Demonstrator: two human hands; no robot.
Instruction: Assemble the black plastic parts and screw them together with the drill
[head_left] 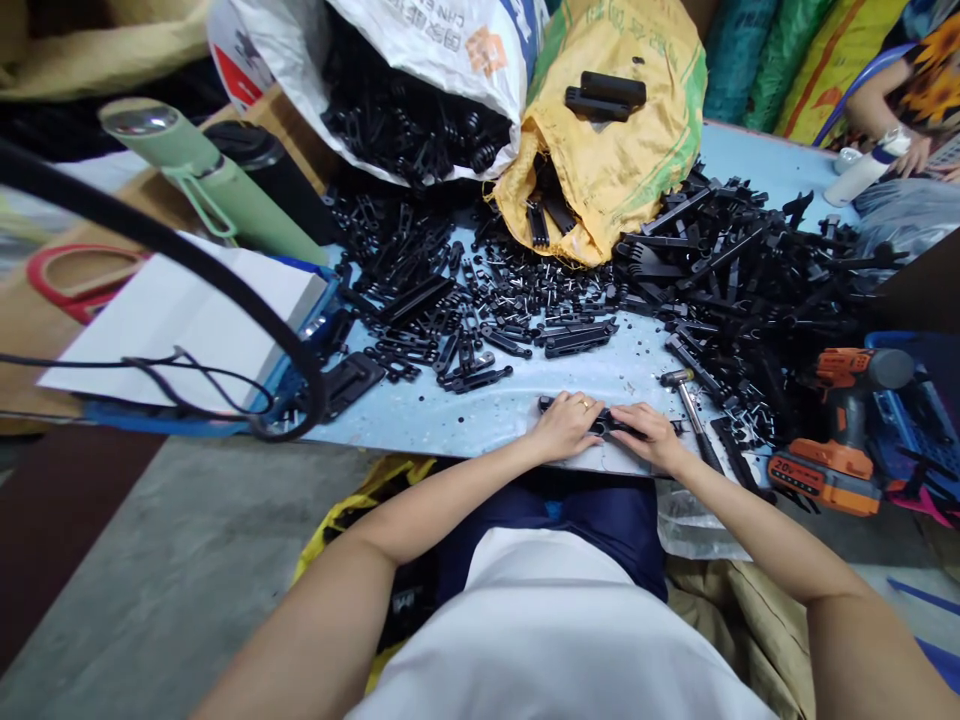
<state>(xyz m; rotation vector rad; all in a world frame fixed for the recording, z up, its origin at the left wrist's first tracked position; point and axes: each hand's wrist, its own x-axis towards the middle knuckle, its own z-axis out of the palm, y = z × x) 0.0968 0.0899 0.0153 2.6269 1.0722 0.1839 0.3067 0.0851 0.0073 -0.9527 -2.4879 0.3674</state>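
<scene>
At the table's front edge my left hand point(568, 424) and my right hand point(646, 434) are closed around one long black plastic part point(602, 424). The left fingers cover its left half and the right fingers its right half, so much of its shape is hidden. A small hammer point(693, 413) lies just right of my right hand. Beyond my hands rests a short stack of black plastic bars point(579, 338). Small black pieces and silvery pins point(551, 285) are heaped farther back.
A white sack point(450, 60) and a yellow sack point(622, 150) spill black parts. An orange cordless drill point(832, 440) stands at right, near a large black pile point(750, 260). At left are a green bottle point(217, 180), red scissors point(75, 285) and a black cable point(187, 255). Another person's hand point(911, 152) shows far right.
</scene>
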